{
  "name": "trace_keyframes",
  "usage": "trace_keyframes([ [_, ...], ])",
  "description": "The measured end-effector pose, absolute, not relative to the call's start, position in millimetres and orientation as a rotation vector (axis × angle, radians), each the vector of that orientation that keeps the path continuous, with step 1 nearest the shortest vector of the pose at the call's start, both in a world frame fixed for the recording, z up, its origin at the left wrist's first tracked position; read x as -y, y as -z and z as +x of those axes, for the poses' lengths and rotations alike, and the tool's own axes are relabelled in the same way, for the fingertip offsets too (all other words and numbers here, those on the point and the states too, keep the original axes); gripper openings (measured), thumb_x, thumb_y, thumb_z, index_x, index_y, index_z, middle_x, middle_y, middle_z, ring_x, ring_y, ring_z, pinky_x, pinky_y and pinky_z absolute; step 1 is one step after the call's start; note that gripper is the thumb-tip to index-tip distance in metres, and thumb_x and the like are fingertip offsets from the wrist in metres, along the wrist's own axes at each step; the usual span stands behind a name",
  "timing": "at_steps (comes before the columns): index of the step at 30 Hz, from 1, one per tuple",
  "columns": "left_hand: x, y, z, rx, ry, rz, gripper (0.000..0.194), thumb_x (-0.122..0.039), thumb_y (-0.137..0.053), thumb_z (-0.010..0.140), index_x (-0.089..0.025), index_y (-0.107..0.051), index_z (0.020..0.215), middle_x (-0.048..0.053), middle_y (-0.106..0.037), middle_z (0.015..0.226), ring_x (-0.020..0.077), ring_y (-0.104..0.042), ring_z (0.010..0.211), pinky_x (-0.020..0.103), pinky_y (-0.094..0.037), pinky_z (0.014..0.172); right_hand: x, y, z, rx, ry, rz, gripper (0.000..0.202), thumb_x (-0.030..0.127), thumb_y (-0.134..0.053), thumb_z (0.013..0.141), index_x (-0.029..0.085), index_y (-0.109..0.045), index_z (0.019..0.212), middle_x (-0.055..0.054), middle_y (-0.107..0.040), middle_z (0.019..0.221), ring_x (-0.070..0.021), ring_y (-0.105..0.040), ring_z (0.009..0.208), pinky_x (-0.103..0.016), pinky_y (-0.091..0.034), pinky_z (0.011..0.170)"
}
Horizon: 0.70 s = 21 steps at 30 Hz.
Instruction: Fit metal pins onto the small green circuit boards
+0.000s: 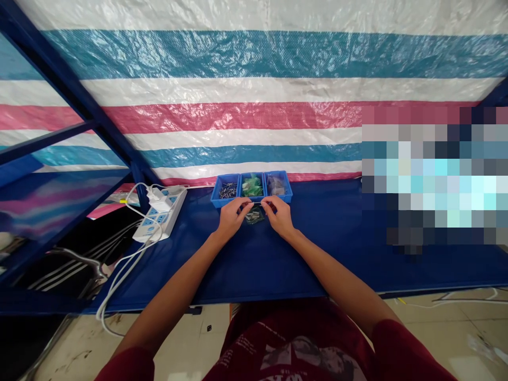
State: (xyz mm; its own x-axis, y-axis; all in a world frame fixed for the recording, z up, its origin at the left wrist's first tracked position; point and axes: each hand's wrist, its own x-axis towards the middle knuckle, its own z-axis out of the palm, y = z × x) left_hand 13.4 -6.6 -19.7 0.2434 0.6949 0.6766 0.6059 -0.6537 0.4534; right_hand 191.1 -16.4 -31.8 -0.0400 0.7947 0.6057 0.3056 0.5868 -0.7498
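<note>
While the left hand and right hand pinched a thin pale thing, a small bag lay near; three blue boxes stood behind on the counter.

At the centre of the frame, a person's left hand and right hand pinch a thin pale piece between them, above a small clear bag. Three blue bins stand just behind; a white power strip lies at middle left, and a striped sheet fills the top.
</note>
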Motion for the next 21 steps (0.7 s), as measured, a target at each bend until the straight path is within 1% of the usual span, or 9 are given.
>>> trace_keyframes([
  [4, 6.9, 18.5, 13.5, -1.232, -1.396, 2.446, 0.028, -0.039, -0.050, 0.096, -0.018, -0.067, 0.090, 0.005, -0.071, 0.083, 0.0146, -0.064, 0.071, 0.025, -0.050, 0.068, 16.4, 31.3, 191.4, 1.603, -0.499, -0.932, 0.028, 0.041, -0.048, 0.094, 0.020, -0.064, 0.088, -0.004, -0.064, 0.080, -0.0155, -0.059, 0.066, -0.028, -0.049, 0.063],
  [8, 7.0, 17.4, 12.5, -1.203, -1.402, 2.464, 0.029, -0.039, -0.048, 0.097, -0.018, -0.067, 0.089, 0.005, -0.071, 0.084, 0.0160, -0.066, 0.076, 0.027, -0.051, 0.074, 16.6, 31.0, 190.8, 1.605, -0.489, -0.911, 0.024, 0.037, -0.049, 0.094, 0.019, -0.064, 0.088, -0.004, -0.063, 0.079, -0.0148, -0.059, 0.064, -0.028, -0.047, 0.061],
  [15, 6.2, 18.5, 12.4, -1.217, -1.388, 2.465, 0.031, -0.039, -0.046, 0.097, -0.017, -0.066, 0.087, 0.005, -0.070, 0.081, 0.0157, -0.065, 0.074, 0.026, -0.051, 0.073, 15.9, 32.6, 190.4, 1.571, -0.528, -0.940, 0.024, 0.039, -0.050, 0.093, 0.020, -0.064, 0.100, -0.004, -0.064, 0.083, -0.0148, -0.059, 0.063, -0.028, -0.050, 0.060],
  [21, 6.8, 18.4, 12.0, -1.224, -1.388, 2.453, 0.030, -0.039, -0.047, 0.097, -0.018, -0.066, 0.088, 0.005, -0.070, 0.080, 0.0150, -0.063, 0.069, 0.026, -0.049, 0.068, 15.8, 33.1, 190.7, 1.599, -0.521, -0.921, 0.024, 0.038, -0.048, 0.094, 0.021, -0.065, 0.094, -0.005, -0.065, 0.085, -0.0161, -0.060, 0.067, -0.029, -0.050, 0.063],
])
